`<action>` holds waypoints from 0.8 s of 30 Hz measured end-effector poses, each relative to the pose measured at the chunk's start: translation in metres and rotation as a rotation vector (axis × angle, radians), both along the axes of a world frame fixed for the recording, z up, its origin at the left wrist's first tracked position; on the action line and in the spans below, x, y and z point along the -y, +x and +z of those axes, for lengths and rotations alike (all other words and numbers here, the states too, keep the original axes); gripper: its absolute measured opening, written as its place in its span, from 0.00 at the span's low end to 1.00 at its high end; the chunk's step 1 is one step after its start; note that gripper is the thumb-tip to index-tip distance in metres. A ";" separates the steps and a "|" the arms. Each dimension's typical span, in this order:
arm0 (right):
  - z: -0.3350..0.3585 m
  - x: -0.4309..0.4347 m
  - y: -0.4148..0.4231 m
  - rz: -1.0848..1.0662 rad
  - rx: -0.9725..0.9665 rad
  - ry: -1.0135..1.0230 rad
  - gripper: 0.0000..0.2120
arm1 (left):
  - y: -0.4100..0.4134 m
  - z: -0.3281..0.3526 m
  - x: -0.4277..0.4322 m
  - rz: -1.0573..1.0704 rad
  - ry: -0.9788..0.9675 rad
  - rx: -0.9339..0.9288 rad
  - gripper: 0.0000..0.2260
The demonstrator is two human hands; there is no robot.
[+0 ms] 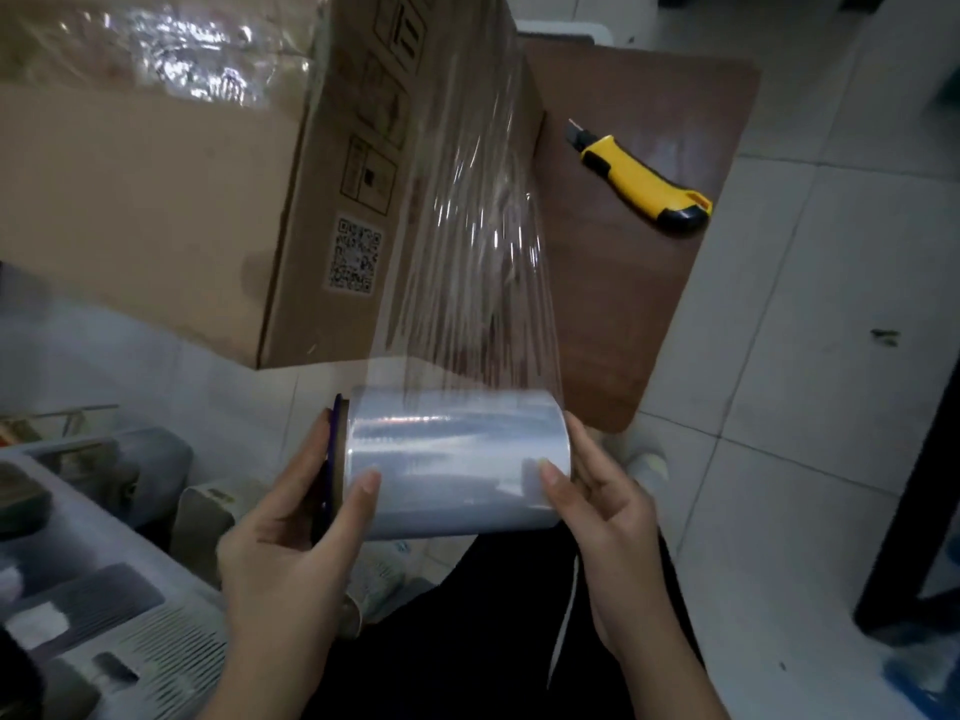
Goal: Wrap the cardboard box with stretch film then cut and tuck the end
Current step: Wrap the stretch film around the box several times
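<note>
Left hand [291, 537] and right hand [608, 527] at ends of stretch film roll [457, 459]

The cardboard box [156, 200] carries a QR code label [355, 255] and blurred printed symbols [370, 175].

Box [156, 200], taut film [467, 252] block left; tabletop [623, 330] right open except knife [641, 181].

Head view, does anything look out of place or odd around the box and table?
The yellow utility knife lies on the brown table with its blade tip seemingly extended, pointing toward the cardboard box. The stretch film on the box top is bunched and wrinkled.
</note>
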State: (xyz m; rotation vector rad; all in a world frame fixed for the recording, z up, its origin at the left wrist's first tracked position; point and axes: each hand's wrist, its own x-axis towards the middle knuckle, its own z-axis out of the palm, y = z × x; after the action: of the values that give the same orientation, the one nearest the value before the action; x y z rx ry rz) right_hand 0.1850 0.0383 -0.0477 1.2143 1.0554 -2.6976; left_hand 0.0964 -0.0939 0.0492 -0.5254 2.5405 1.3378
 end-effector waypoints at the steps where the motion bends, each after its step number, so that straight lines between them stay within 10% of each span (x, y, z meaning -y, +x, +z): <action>1: -0.001 0.007 -0.001 0.004 -0.011 0.002 0.25 | 0.000 0.003 0.002 -0.009 -0.019 -0.014 0.20; 24: -0.008 0.191 -0.073 -0.451 -0.069 -0.178 0.17 | -0.128 0.014 0.139 -0.809 -0.288 -0.058 0.23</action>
State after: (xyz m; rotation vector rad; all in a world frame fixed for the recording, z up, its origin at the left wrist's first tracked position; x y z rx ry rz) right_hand 0.1123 -0.1530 -0.0561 1.4853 0.5789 -3.0942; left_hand -0.0312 -0.2328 0.0636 0.4778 2.5386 0.7004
